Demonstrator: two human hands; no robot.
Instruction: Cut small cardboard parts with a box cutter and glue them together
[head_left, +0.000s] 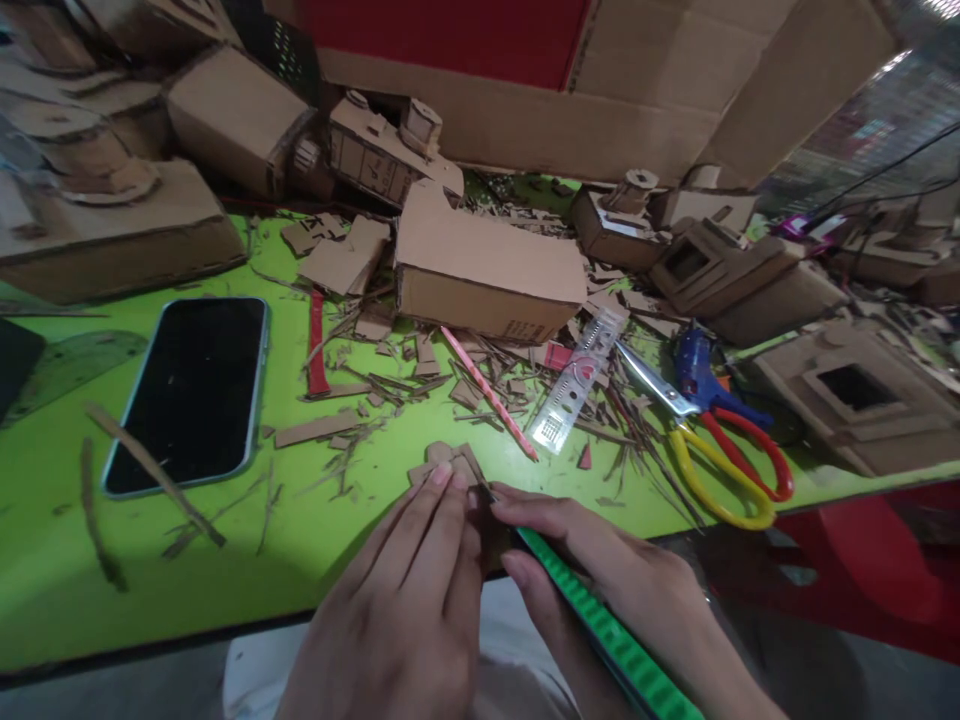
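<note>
My left hand (409, 590), fingers stretched out close together, holds down a small cardboard piece (436, 456) at the table's near edge. Its thumb is hidden. The piece shows beyond my fingertips, and the rest of it lies under the hand. My right hand (626, 565) is closed around the green, ribbed handle of a utility knife (600, 615). The knife's blade end meets the right side of the cardboard, close to my left fingers. How deep the blade sits I cannot tell.
The green table (315, 540) carries a phone (191, 390), a pink pencil (487, 392), a clear ruler (577, 380), scissors (720, 450) and a blue glue gun (712, 375). Cardboard scraps surround a curved cardboard box (480, 255). Several cardboard models stand behind, and a red stool (870, 560) is at right.
</note>
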